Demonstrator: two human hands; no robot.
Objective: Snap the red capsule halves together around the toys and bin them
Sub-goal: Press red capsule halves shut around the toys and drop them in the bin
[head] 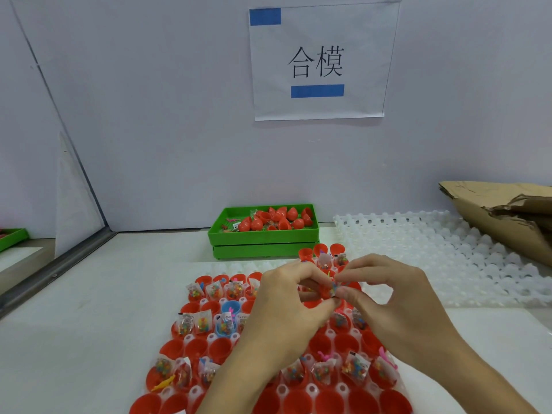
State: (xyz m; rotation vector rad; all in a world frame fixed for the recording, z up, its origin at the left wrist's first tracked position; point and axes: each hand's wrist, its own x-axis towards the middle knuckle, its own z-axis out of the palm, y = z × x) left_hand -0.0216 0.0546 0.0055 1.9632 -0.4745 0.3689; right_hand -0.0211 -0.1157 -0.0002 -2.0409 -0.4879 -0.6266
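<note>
Seen from the head camera, two bare hands meet just above the middle of a white surface (89,339). The left hand (283,309) comes up from 6 o'clock, and its fingers are curled and pinch a small red capsule half (325,291). The right hand (385,300) comes in from 5 o'clock. Its thumb and first finger are pressed together on a little clear toy bag (335,287) right at the mouth of that half — the two hands touch there.

Under the hands lies a white holder tray (221,268) full of red capsule halves (195,349), open side up. Many have small bags of colored toys (202,321) in them. Two blue capsule halves (230,308) sit among the red ones, toward 9 o'clock from the hands. A yellow toy (163,383) lies in a half near 7 o'clock.

At 12 o'clock from the hands, by the wall, stand two stacked green bins (263,239). The top one holds closed red capsules (270,221) and some loose toys. At 2 o'clock lies another white tray (442,249), and past it a torn cardboard box (501,216). On the wall hangs a paper sign (321,59) with blue tape — two big dark characters are on it.
</note>
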